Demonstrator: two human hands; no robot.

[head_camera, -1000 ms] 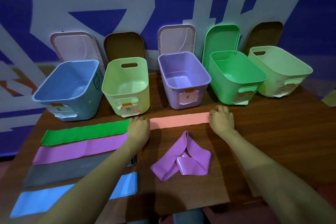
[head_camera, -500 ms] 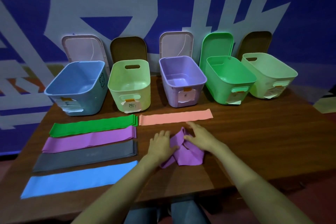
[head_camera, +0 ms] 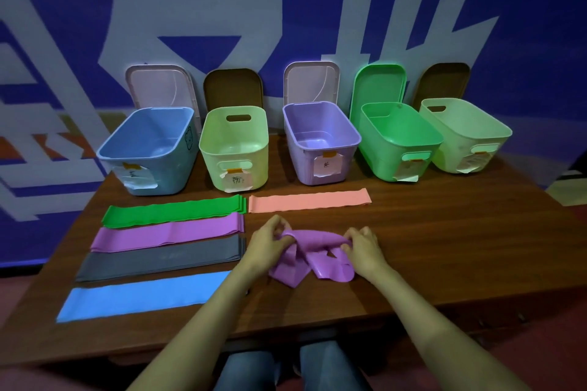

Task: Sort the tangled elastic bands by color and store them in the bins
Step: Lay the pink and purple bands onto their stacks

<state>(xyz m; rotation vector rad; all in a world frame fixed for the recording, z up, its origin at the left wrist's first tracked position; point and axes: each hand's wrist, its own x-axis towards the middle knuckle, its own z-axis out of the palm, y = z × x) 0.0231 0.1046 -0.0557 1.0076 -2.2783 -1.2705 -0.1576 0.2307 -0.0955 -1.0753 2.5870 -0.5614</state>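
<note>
The scene is recorded by a single wide-angle camera worn on the person's head, directed forward and downward. The brown wooden table (head_camera: 444, 247) is viewed from its near edge, with its sides splayed toward the lower corners. It is viewed closely enough that both bare forearms are seen entering from the bottom of the frame. The left hand (head_camera: 266, 241) and the right hand (head_camera: 365, 247) are framed just below centre, where the tangled purple elastic band (head_camera: 317, 240) is gripped. Blue-trousered knees (head_camera: 327, 368) are caught at the bottom edge. The row of five open plastic bins (head_camera: 303, 168) is seen farther off, across the middle. The upper half is filled by the blue and white painted wall (head_camera: 286, 9).
</note>
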